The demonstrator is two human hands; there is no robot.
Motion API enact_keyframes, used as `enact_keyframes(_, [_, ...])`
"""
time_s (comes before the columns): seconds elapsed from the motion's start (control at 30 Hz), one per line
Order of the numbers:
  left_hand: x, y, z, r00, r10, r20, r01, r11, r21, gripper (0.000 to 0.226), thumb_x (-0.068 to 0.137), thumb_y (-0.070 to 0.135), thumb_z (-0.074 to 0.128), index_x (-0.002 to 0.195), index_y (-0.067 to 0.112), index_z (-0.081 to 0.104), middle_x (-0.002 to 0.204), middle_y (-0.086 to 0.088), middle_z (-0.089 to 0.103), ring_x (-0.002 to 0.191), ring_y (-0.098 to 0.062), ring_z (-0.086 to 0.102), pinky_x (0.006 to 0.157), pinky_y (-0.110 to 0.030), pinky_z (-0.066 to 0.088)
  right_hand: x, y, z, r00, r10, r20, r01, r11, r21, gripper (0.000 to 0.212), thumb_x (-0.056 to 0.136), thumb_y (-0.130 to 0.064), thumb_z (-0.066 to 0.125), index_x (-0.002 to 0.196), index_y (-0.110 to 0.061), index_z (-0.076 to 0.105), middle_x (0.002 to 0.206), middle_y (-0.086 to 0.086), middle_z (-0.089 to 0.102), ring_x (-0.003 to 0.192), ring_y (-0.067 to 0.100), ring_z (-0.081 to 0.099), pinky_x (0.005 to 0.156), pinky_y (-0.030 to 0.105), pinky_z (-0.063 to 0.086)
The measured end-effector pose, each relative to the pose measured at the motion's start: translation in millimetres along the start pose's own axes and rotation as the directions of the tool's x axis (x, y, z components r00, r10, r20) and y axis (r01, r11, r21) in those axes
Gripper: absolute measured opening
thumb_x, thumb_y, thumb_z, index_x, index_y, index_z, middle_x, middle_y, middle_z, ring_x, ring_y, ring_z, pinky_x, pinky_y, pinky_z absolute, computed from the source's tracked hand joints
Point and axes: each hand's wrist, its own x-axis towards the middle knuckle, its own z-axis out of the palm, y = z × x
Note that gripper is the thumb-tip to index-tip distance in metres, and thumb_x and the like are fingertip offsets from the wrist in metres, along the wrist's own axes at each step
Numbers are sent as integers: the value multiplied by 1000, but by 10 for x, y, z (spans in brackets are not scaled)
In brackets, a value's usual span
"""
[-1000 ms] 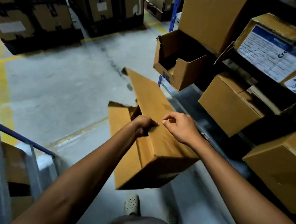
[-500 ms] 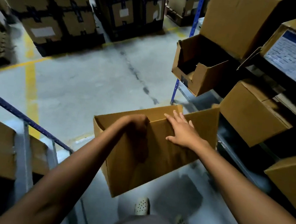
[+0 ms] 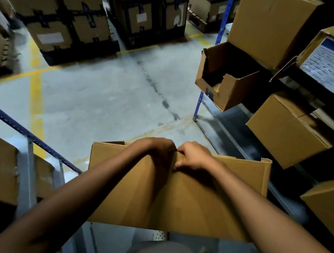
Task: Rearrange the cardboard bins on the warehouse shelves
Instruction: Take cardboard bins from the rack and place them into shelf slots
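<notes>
Both hands are at the middle of the top edge of a brown corrugated cardboard bin [image 3: 238,187], which is held upright in the aisle in front of the torso, above the grey concrete floor [image 3: 102,103] and clear of both racks. The left hand [image 3: 157,152] has its fingers hooked over the far side of the edge. The right hand [image 3: 193,158] touches it, fingers curled over the same edge and thumb on the near face, so both are clamped on the board. I cannot tell whether the bin is folded flat or open behind the near wall. The grip is narrow and central. The wide wall runs out well past the hands on each side and hangs below them with nothing under it. Likely trouble: the bin may pivot or twist about that single hold, and the top edge may crease or tear if the load shifts. Its right corner is near the grey steel shelf rail [image 3: 232,145] and the closed brown carton [image 3: 285,130] above it, so a swing to the right could snag there. The open-fronted brown cardboard bin [image 3: 223,91] by the blue rack upright [image 3: 200,103] seems to jut past the shelf front, and a knock might shift it. The feet are hidden under the board, so footing near the blue beam of the left rack [image 3: 27,132] goes unseen.
</notes>
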Motion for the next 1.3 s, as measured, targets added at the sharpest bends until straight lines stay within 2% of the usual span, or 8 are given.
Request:
enact_keyframes(0.33, [-91, -778, -134, 991, -7, -137, -7, 995, -104, 16, 67, 20, 86, 72, 19, 71, 71, -2, 69, 67, -12, 57, 62, -28, 46, -510, 223, -633, 945, 146, 294, -113, 985, -127, 48, 63, -50, 83, 95, -18, 67, 94, 0, 66, 85, 17, 62, 78, 35, 54])
enact_keyframes(0.43, [-75, -554, -172, 986, 55, -158, -63, 997, -47, 24, 70, 20, 83, 69, 24, 59, 67, 6, 60, 65, -12, 54, 60, -28, 41, -414, 29, -564, 973, 111, 203, -91, 991, -103, 49, 64, -49, 83, 95, -17, 66, 91, 2, 64, 83, 21, 61, 75, 34, 53])
enact_keyframes(0.57, [47, -17, 113, 928, 197, -317, -211, 977, -11, 26, 64, 14, 65, 90, 10, 66, 71, -6, 62, 65, -20, 53, 53, -30, 38, -311, -224, -474, 984, 100, 151, -72, 981, -180, 46, 68, -46, 82, 99, -18, 61, 86, 0, 55, 81, 22, 56, 67, 32, 45])
enact_keyframes(0.77, [198, -278, 383, 836, 39, -548, -219, 938, -267, 9, 48, 10, 38, 56, 12, 39, 54, -5, 39, 57, -22, 38, 54, -33, 26, -367, -106, -814, 939, 157, 305, -127, 985, -117, 42, 72, -53, 75, 80, -12, 68, 78, 4, 71, 67, 20, 65, 60, 28, 52])
enact_keyframes(0.93, [287, -355, 430, 720, -256, -645, -176, 832, -527, 20, 61, -7, 44, 68, 4, 59, 67, -11, 59, 67, -23, 55, 57, -29, 37, -365, -24, -895, 996, 67, 60, -81, 959, 273, 38, 77, -45, 76, 72, -9, 67, 66, 6, 66, 57, 17, 62, 50, 26, 48])
enact_keyframes(1.1, [155, 37, 564, 495, -443, -748, -384, 660, -645, 14, 87, 14, 62, 101, 14, 61, 102, -2, 63, 94, -13, 58, 74, -25, 48, -248, 13, -602, 997, 69, -45, -41, 887, 460, 30, 79, -39, 75, 66, -16, 60, 66, 3, 56, 61, 15, 55, 54, 30, 41])
enact_keyframes(1.2, [-81, 320, 801, 547, -397, -737, -491, 561, -667, 31, 89, 36, 61, 114, 20, 57, 115, 1, 60, 109, -12, 56, 86, -25, 46, -180, 14, -467, 993, 90, -82, -33, 846, 533, 35, 77, -41, 75, 58, -22, 54, 58, 0, 50, 57, 14, 49, 54, 32, 36])
enact_keyframes(1.3, [-290, 512, 1024, 648, -269, -713, -426, 647, -632, 75, 75, 46, 58, 144, 22, 37, 139, 1, 43, 129, -11, 39, 106, -30, 35, -116, -9, -446, 988, 92, -126, -2, 814, 581, 33, 79, -40, 73, 58, -21, 55, 55, -1, 49, 52, 12, 46, 55, 33, 34])
